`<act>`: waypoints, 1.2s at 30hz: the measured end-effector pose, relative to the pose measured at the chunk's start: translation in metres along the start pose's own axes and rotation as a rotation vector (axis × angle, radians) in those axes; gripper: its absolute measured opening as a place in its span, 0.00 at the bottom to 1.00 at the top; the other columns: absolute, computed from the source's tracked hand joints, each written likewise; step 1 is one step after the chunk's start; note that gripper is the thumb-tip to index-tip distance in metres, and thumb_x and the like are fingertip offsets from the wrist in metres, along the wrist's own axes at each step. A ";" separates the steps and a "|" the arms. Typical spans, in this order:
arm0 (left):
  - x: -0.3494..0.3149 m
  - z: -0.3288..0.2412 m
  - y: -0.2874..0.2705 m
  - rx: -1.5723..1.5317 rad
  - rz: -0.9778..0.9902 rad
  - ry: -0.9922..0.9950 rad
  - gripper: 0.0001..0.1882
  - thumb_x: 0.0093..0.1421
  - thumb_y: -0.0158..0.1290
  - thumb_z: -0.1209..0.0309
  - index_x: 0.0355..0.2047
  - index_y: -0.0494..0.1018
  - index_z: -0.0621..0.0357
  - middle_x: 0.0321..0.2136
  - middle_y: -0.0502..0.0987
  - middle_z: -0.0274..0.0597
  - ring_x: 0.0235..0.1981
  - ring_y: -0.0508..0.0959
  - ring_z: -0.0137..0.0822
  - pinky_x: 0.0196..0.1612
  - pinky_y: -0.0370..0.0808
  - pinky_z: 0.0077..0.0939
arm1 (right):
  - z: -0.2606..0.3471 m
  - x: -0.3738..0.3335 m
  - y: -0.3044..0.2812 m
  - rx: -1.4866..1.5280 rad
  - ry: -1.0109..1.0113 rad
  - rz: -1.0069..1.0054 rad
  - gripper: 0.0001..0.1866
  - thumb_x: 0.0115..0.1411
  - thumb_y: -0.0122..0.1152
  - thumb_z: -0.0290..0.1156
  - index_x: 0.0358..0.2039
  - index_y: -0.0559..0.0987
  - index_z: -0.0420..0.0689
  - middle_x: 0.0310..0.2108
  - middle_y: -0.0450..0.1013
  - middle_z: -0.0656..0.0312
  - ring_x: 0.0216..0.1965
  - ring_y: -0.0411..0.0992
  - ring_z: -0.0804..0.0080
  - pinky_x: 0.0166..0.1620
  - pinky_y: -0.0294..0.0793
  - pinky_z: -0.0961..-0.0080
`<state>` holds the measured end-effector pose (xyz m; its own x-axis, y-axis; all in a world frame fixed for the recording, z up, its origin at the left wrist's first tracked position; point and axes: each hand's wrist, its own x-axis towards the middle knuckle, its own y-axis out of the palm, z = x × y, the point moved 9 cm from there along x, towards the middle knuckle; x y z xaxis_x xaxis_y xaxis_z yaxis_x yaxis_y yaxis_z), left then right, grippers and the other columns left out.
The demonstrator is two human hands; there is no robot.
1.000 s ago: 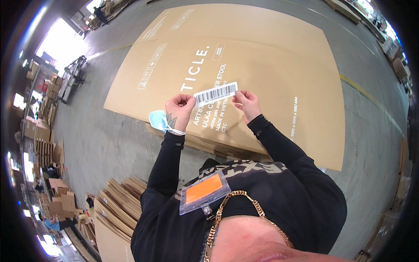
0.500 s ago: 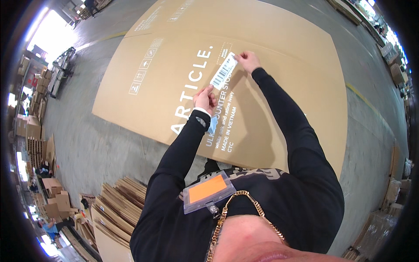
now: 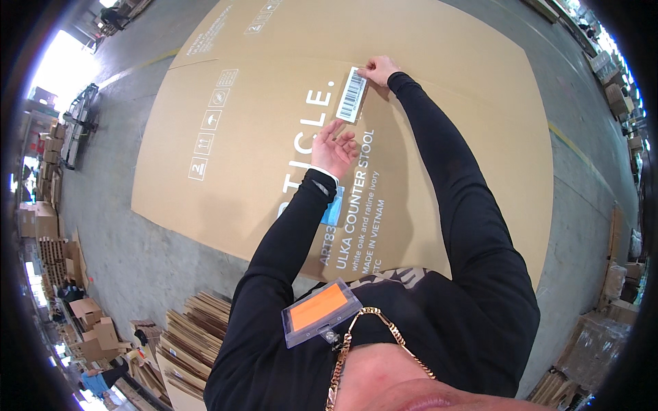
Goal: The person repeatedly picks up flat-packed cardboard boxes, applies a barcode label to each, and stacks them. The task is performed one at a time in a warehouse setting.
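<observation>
A broad, flat piece of brown cardboard [image 3: 226,144] with white print and handling symbols lies in front of me. A white barcode label [image 3: 352,94] is slanted over it near the large lettering. My right hand [image 3: 381,70] pinches the label's upper end between thumb and fingers. Below the label's lower end is my left hand [image 3: 334,149], palm partly up, its fingers loosely spread with nothing in them. Under my left wrist a small blue piece [image 3: 332,211] shows on the cardboard, partly covered by the sleeve. Whether the label is fully stuck down I cannot tell.
Stacked flat cardboard [image 3: 188,342] stands at the near left. Cartons [image 3: 96,329] and pallets line the far left, with a metal cart [image 3: 81,127] beyond. A wrapped stack [image 3: 593,349] is at the near right. Another person [image 3: 113,19] is far off at the upper left.
My left hand has let go of the label's lower end and opened. The label has turned more upright and shifted up slightly, with my right hand still at its top. The view has shifted a little.
</observation>
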<state>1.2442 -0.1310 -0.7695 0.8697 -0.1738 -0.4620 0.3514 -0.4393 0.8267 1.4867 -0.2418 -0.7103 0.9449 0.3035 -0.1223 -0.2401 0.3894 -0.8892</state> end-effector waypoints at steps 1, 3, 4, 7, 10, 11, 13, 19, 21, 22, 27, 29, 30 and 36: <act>0.000 0.002 0.003 -0.007 0.005 -0.005 0.20 0.65 0.50 0.56 0.53 0.71 0.50 0.31 0.76 0.40 0.28 0.74 0.36 0.32 0.70 0.33 | -0.001 0.003 0.001 -0.006 -0.002 0.014 0.25 0.51 0.67 0.59 0.39 0.85 0.53 0.42 0.80 0.60 0.48 0.77 0.60 0.53 0.74 0.57; 0.002 0.002 0.005 -0.018 0.007 0.002 0.19 0.65 0.50 0.56 0.52 0.71 0.50 0.30 0.77 0.40 0.28 0.74 0.36 0.32 0.71 0.33 | 0.000 0.007 0.001 -0.015 -0.014 0.012 0.25 0.51 0.67 0.58 0.40 0.84 0.53 0.43 0.80 0.60 0.48 0.76 0.60 0.53 0.73 0.57; 0.003 0.003 0.006 -0.024 0.008 0.005 0.19 0.65 0.50 0.56 0.52 0.71 0.50 0.30 0.77 0.41 0.28 0.74 0.37 0.33 0.71 0.34 | -0.001 0.009 0.001 -0.019 -0.018 0.008 0.25 0.51 0.67 0.58 0.40 0.84 0.53 0.43 0.80 0.60 0.49 0.76 0.60 0.54 0.73 0.56; 0.006 0.005 0.009 -0.042 0.020 -0.003 0.19 0.65 0.49 0.56 0.51 0.71 0.51 0.29 0.77 0.41 0.28 0.75 0.37 0.33 0.72 0.35 | -0.002 0.013 0.002 -0.005 -0.016 0.031 0.24 0.51 0.68 0.58 0.40 0.84 0.53 0.43 0.80 0.61 0.50 0.75 0.60 0.55 0.71 0.52; 0.011 0.004 0.012 -0.064 0.071 -0.003 0.20 0.65 0.49 0.55 0.51 0.70 0.51 0.30 0.77 0.42 0.29 0.76 0.38 0.33 0.73 0.36 | -0.002 0.016 0.003 -0.015 -0.017 0.045 0.24 0.50 0.68 0.58 0.39 0.84 0.53 0.44 0.80 0.61 0.51 0.74 0.60 0.56 0.69 0.49; 0.011 0.005 0.012 -0.061 0.059 -0.002 0.20 0.65 0.49 0.55 0.51 0.70 0.52 0.31 0.78 0.42 0.29 0.76 0.38 0.33 0.73 0.37 | -0.002 0.016 0.002 -0.025 -0.015 0.046 0.24 0.50 0.68 0.58 0.39 0.84 0.54 0.44 0.80 0.61 0.52 0.74 0.60 0.56 0.69 0.48; 0.011 0.006 0.012 -0.055 0.035 -0.002 0.20 0.65 0.48 0.55 0.51 0.69 0.52 0.32 0.78 0.43 0.29 0.77 0.39 0.33 0.73 0.37 | -0.006 0.014 0.001 -0.034 -0.009 0.032 0.24 0.49 0.69 0.58 0.39 0.84 0.54 0.44 0.79 0.61 0.52 0.74 0.60 0.57 0.69 0.49; 0.009 0.008 0.014 -0.039 0.041 0.001 0.19 0.66 0.47 0.56 0.51 0.69 0.53 0.33 0.79 0.45 0.29 0.77 0.40 0.34 0.75 0.36 | -0.004 0.007 -0.002 -0.038 -0.030 0.020 0.25 0.47 0.72 0.57 0.38 0.84 0.54 0.44 0.79 0.59 0.53 0.72 0.58 0.57 0.69 0.51; 0.011 0.008 0.014 -0.063 0.067 -0.008 0.20 0.66 0.48 0.56 0.52 0.66 0.53 0.34 0.78 0.47 0.30 0.79 0.42 0.34 0.76 0.38 | 0.000 0.005 -0.002 -0.035 -0.037 0.021 0.25 0.47 0.72 0.57 0.38 0.84 0.53 0.44 0.78 0.58 0.54 0.72 0.57 0.56 0.69 0.52; 0.011 0.008 0.014 -0.074 0.080 -0.013 0.20 0.66 0.48 0.56 0.52 0.65 0.52 0.35 0.78 0.48 0.30 0.80 0.44 0.33 0.77 0.38 | 0.001 0.004 -0.002 -0.033 -0.037 0.026 0.25 0.47 0.72 0.57 0.39 0.83 0.53 0.45 0.78 0.57 0.54 0.72 0.57 0.56 0.69 0.52; 0.011 0.008 0.014 -0.019 0.038 0.000 0.20 0.66 0.47 0.55 0.52 0.66 0.54 0.36 0.79 0.48 0.31 0.80 0.44 0.35 0.77 0.39 | 0.002 -0.002 -0.005 -0.093 -0.063 -0.032 0.27 0.46 0.72 0.58 0.40 0.83 0.52 0.46 0.76 0.55 0.54 0.71 0.56 0.56 0.69 0.53; 0.011 0.009 0.015 -0.001 0.019 0.009 0.21 0.66 0.46 0.55 0.52 0.67 0.55 0.36 0.80 0.48 0.32 0.80 0.44 0.35 0.77 0.39 | 0.001 -0.002 -0.005 -0.095 -0.067 -0.034 0.28 0.45 0.72 0.58 0.40 0.83 0.52 0.46 0.75 0.54 0.54 0.70 0.56 0.57 0.69 0.53; 0.011 0.008 0.015 -0.001 0.020 0.012 0.21 0.66 0.45 0.55 0.52 0.66 0.55 0.36 0.80 0.49 0.32 0.80 0.44 0.35 0.77 0.40 | 0.002 -0.002 -0.006 -0.096 -0.072 -0.041 0.28 0.45 0.72 0.58 0.40 0.83 0.52 0.46 0.75 0.54 0.54 0.70 0.56 0.57 0.68 0.53; 0.010 0.008 0.016 0.020 0.027 0.016 0.21 0.67 0.45 0.55 0.52 0.66 0.56 0.37 0.80 0.51 0.33 0.81 0.46 0.36 0.78 0.41 | 0.001 -0.002 -0.004 -0.109 -0.075 -0.048 0.28 0.46 0.72 0.59 0.40 0.83 0.52 0.47 0.74 0.55 0.56 0.68 0.57 0.59 0.67 0.54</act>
<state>1.2556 -0.1464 -0.7638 0.8841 -0.1718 -0.4345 0.3212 -0.4520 0.8322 1.4852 -0.2428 -0.7057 0.9346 0.3522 -0.0491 -0.1658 0.3095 -0.9363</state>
